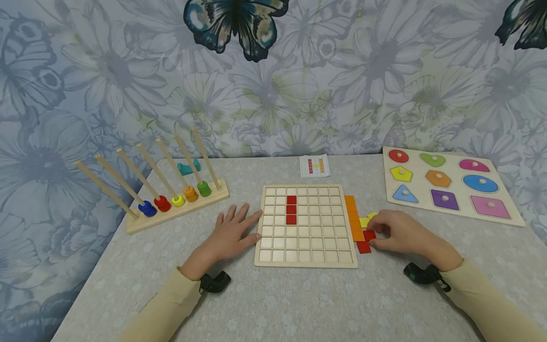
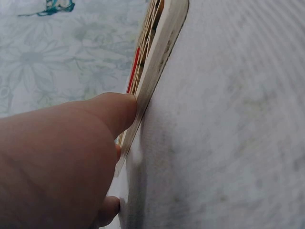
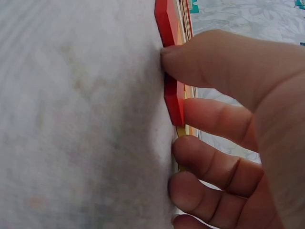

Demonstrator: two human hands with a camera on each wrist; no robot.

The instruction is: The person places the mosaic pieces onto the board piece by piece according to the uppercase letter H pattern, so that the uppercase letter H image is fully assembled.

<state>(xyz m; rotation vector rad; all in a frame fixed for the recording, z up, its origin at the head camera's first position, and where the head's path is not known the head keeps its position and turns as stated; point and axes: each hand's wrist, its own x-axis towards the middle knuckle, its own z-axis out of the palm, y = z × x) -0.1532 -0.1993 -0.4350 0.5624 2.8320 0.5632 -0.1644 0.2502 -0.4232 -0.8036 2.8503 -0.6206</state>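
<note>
A wooden grid board (image 1: 260, 259) lies in the middle of the table, with three red tiles (image 1: 291, 210) in a column in its upper part. My left hand (image 1: 226, 240) is spread on the table, thumb and index fingertips against the board's left edge. To the right of the board, my right hand (image 1: 399, 231) pinches a red tile (image 3: 175, 102) between thumb and index finger, low over the table. Beside that tile lie another red tile (image 1: 363, 247), yellow tiles (image 1: 364, 222) partly hidden by the fingers, and a row of orange tiles (image 1: 353, 218) along the board's right edge.
Behind the board lies a small pattern card (image 1: 315, 166). At left stands a wooden peg rack (image 1: 179, 207) with coloured rings, a teal piece (image 1: 188, 167) behind it. A knobbed shape puzzle (image 1: 453, 213) lies at the back right. A patterned wall rises behind the table.
</note>
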